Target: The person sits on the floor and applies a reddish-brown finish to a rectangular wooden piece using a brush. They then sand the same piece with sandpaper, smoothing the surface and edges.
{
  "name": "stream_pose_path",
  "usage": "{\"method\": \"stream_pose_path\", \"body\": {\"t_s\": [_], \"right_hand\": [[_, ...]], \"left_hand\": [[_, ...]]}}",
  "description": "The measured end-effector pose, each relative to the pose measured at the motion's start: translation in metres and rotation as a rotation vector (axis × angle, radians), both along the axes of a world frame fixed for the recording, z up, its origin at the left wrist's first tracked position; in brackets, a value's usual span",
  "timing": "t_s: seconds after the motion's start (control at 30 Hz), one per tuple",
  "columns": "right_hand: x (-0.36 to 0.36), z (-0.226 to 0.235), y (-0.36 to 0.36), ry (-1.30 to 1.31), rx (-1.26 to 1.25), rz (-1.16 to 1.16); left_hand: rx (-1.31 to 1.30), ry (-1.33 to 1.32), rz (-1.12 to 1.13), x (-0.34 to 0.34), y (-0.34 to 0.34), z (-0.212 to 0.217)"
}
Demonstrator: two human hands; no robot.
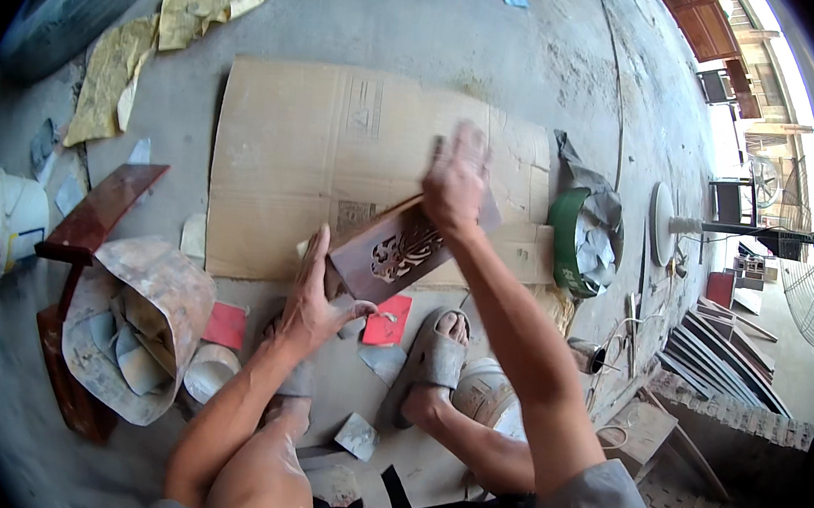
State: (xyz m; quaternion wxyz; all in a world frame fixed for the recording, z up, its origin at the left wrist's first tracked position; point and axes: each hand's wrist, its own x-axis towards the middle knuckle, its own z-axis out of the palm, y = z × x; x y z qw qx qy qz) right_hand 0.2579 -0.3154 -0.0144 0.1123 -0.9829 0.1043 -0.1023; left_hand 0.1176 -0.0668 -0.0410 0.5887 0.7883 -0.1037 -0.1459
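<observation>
Left hand [309, 308] grasping carved wooden panel [405, 250] end, right hand [455, 182] pressing flat on top

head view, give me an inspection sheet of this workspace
surface: dusty grey concrete floor with a flattened cardboard sheet laid on it
job's things: dark carved wooden panel, tilted, its lower end over the cardboard's edge
clutter: red paper squares, a crumpled paper bag, yellowish paper scraps, a white bucket, a green bucket, dark red boards
grippers: left hand grips the panel's lower end; right hand lies flat on its upper part, blurred
cables: thin cable across the floor
surroundings: standing fans, stacked boards, brick edge
</observation>
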Motion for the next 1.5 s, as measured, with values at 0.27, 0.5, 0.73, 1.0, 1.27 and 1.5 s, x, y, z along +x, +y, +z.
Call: {"method": "stream_pose_path", "body": {"t_s": [0.27,0.5,0.73,1.0,1.27,1.5], "right_hand": [[-0.039,0.014,0.098,-0.019,0.061,0.441],[-0.021,0.003,0.084,-0.088,0.074,0.528],[0.043,-0.007,-0.092,-0.043,0.064,0.169],[-0.059,0.0,0.064,-0.095,0.0,0.476],[-0.055,0.009,0.043,-0.016,0.067,0.611],[-0.003,-0.002,-0.098,-0.026,0.043,0.115]], "left_hand": [[-0.024,-0.241,-0.016,0.005,-0.015,0.003],[-0.024,-0.448,0.136,0.024,-0.025,0.007],[0.041,-0.478,0.109,0.014,-0.032,-0.008],[0.032,-0.417,0.128,0.014,-0.026,-0.013],[0.025,-0.408,0.179,0.013,-0.025,-0.013],[0.015,-0.423,0.133,0.015,-0.029,-0.007]]}}
